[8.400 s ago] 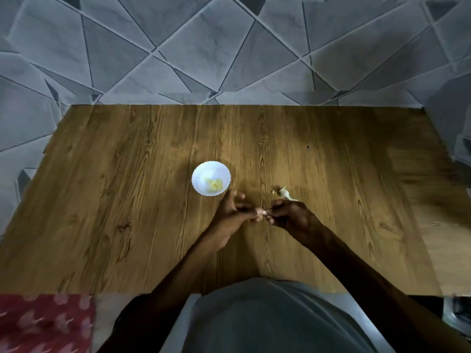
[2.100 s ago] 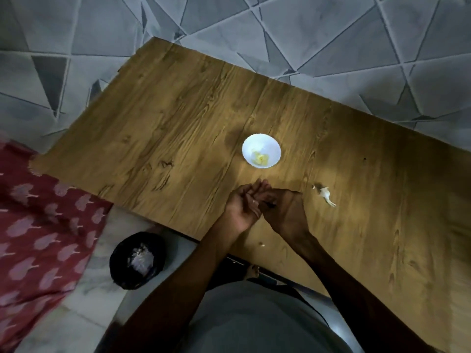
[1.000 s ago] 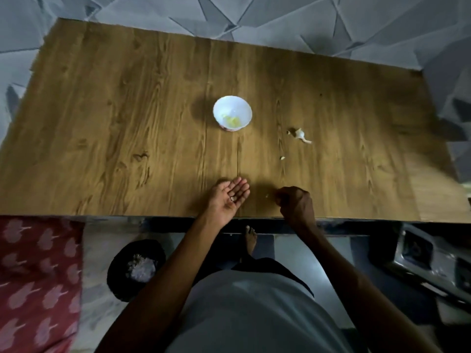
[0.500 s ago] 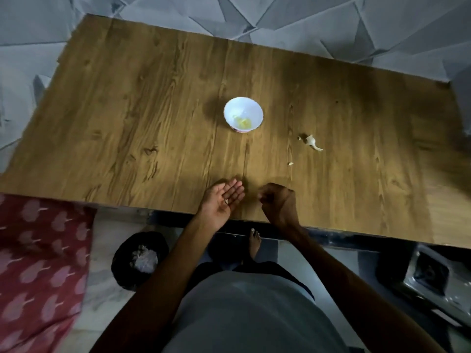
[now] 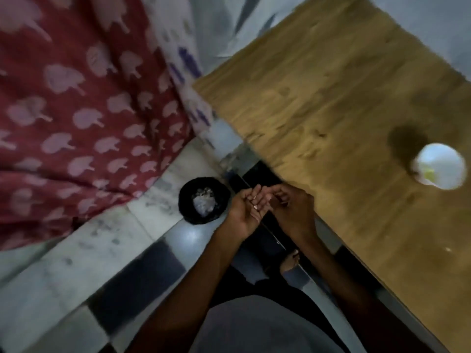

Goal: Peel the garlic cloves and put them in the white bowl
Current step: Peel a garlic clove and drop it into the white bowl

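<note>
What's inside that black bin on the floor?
A pale, whitish heap of scraps lies in the black bin, probably garlic skins, though blur hides the detail. Whatever is under the heap is covered.

I see L hand (image 5: 251, 210) palm up, small white bits (image 5: 254, 207) on it; R hand (image 5: 293, 208) touches it, fingers curled. Black bin (image 5: 186, 200) on floor (image 5: 76, 263) just beside; white bowl (image 5: 433, 156) on table (image 5: 331, 98).

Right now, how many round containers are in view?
2. The white bowl stands on the wooden table at right; a black bin sits on the floor beside the left hand. None looks hidden.
</note>
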`<state>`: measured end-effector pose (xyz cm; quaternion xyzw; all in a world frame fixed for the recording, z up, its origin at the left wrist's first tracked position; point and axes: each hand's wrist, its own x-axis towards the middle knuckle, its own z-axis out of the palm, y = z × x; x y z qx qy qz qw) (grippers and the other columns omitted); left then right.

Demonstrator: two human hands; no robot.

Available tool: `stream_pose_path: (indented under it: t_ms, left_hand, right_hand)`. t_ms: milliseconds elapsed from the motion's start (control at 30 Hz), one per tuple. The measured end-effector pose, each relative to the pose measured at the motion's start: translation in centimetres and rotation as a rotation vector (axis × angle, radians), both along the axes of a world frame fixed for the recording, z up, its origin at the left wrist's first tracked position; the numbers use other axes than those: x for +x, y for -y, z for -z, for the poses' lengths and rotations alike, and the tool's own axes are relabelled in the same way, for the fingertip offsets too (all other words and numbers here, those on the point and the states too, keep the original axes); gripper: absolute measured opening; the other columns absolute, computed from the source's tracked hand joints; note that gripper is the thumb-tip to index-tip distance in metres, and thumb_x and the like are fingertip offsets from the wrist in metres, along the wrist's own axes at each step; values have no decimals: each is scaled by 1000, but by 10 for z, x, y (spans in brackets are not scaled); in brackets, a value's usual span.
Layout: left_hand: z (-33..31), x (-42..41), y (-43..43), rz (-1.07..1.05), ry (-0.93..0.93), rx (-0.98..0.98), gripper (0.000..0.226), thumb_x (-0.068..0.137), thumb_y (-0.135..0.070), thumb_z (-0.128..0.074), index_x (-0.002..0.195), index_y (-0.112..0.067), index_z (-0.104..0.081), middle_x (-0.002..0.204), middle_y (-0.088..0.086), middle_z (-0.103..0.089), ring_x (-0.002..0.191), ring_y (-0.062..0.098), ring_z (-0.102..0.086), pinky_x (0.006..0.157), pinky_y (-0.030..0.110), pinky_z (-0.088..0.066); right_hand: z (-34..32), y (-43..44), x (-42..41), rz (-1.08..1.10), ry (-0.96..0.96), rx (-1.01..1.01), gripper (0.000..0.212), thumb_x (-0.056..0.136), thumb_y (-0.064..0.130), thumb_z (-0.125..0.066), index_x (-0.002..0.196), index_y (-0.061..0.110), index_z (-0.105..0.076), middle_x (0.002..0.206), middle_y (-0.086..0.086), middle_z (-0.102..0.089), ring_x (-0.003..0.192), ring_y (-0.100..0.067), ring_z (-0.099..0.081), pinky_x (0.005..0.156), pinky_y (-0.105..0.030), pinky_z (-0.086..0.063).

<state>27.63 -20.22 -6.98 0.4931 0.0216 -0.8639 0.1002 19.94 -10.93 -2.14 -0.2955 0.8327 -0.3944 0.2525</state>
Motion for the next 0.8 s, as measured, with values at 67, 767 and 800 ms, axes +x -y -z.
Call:
stream_pose_path:
  t_ms: [67, 767, 800]
  left_hand:
    - [35, 29, 30, -58, 81, -3, 29, 100, -14, -36, 92, -3, -61, 78, 14, -72, 62, 28, -71, 48, 27, -55]
    - [481, 151, 161, -304, 201, 31, 39, 102, -49, -35, 121, -20, -52, 105, 0, -57, 85, 16, -57, 76, 31, -46]
    - [460, 154, 159, -255, 214, 10, 32, 102, -42, -38, 114, -18, -55, 104, 1, -59, 84, 14, -59, 74, 29, -47]
  right_hand:
    - [34, 34, 25, -66, 35, 18, 24, 85, -5, -58, 91, 11, -74, 89, 6, -74, 80, 3, -66, 74, -16, -50]
    - [551, 202, 127, -223, 501, 429, 39, 106, 25, -41, 136, 3, -55, 139, -17, -54, 130, -27, -50, 116, -36, -30]
    - [527, 192, 128, -228, 498, 405, 35, 103, 24, -47, 126, 2, -62, 129, -18, -63, 117, -25, -57, 110, -35, -38]
